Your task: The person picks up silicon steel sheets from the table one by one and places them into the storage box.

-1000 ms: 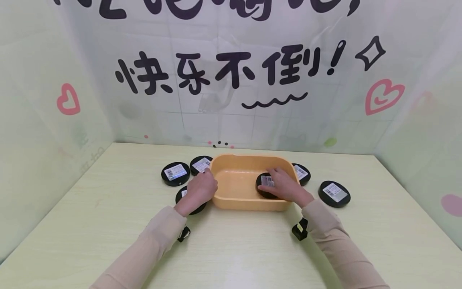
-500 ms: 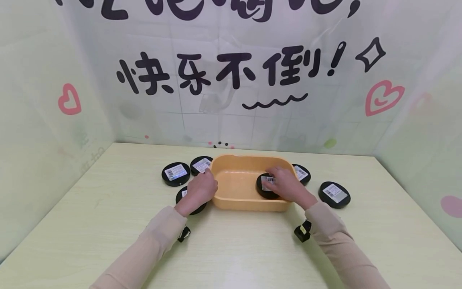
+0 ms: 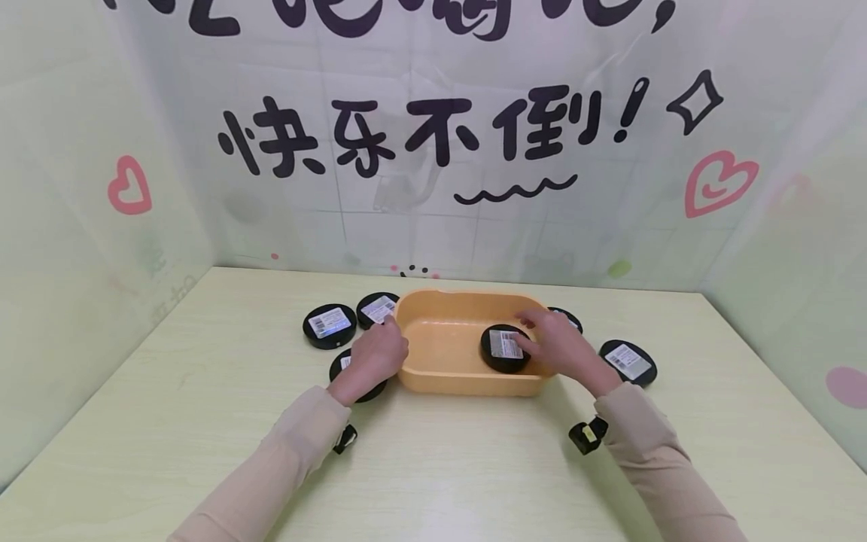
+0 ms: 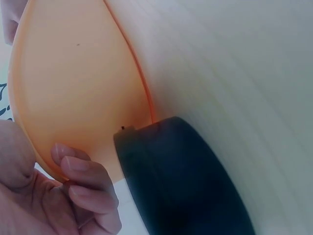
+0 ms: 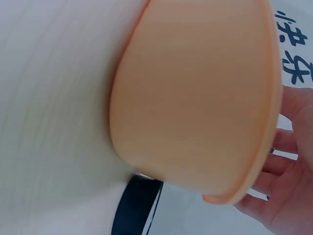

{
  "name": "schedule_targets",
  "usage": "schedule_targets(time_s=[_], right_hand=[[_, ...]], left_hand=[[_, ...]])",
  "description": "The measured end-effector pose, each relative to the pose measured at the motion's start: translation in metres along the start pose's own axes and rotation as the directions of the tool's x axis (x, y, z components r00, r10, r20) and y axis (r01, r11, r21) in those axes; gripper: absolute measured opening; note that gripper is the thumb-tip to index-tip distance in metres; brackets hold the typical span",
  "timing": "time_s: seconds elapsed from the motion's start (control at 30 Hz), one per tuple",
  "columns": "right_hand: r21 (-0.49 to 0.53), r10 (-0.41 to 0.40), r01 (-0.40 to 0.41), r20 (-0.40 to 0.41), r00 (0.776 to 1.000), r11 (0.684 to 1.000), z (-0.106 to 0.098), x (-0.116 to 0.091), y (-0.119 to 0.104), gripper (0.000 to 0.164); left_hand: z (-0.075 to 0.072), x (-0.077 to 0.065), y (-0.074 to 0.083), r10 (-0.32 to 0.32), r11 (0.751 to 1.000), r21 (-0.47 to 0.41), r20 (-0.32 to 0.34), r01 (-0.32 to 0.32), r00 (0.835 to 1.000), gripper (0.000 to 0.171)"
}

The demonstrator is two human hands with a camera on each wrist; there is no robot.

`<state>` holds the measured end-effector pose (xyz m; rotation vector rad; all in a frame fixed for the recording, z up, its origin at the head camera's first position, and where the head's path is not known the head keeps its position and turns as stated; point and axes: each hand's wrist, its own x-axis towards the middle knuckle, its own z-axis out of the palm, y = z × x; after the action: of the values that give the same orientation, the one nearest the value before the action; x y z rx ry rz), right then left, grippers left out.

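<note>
A shallow orange plastic bin (image 3: 436, 342) sits on the table with one black round disc (image 3: 506, 345), topped by a white barcode label, lying in its right half. My left hand (image 3: 375, 354) pinches the bin's left rim; in the left wrist view its fingers (image 4: 88, 171) curl against the outer wall, with the thumb over the rim. My right hand (image 3: 561, 342) hovers above the right rim, fingers spread and holding nothing. The right wrist view shows that hand (image 5: 288, 181) beyond the bin's wall (image 5: 190, 93). Its fingertips are partly hidden there.
Left of the bin lie several similar discs: one at the outer left (image 3: 330, 327), a farther disc (image 3: 376, 307), and a nearer disc (image 3: 372, 393) partly under my left hand. On the right are a disc (image 3: 630, 361) and another disc (image 3: 574, 316), mostly hidden.
My right hand has let go of the disc in the bin and moved up and to the right, over the rim. The left hand and bin have stayed in place.
</note>
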<state>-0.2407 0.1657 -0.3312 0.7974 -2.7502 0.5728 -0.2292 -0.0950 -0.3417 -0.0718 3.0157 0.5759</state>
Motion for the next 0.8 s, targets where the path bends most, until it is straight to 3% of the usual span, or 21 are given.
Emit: schedule_targets(time_s=[0.23,0.43,0.8], right_hand=[[0.058,0.077,-0.076,-0.025,0.997,0.995,-0.017,-0.008,0.004,0.032],[0.035,0.102,-0.100,-0.066,0.993,0.994,-0.027,-0.015,0.017,0.032],[-0.027,0.153,-0.155,-0.054,0.987,0.988,-0.036,-0.037,0.041,0.031]], left_hand=[[0.001,0.002,-0.001,-0.001,1.000,-0.003,0.007,0.001,1.000,0.046],[0.000,0.002,-0.001,-0.004,1.000,-0.013,0.012,0.004,1.000,0.045],[0.000,0.001,0.000,-0.002,1.000,-0.025,0.018,0.002,1.000,0.043]])
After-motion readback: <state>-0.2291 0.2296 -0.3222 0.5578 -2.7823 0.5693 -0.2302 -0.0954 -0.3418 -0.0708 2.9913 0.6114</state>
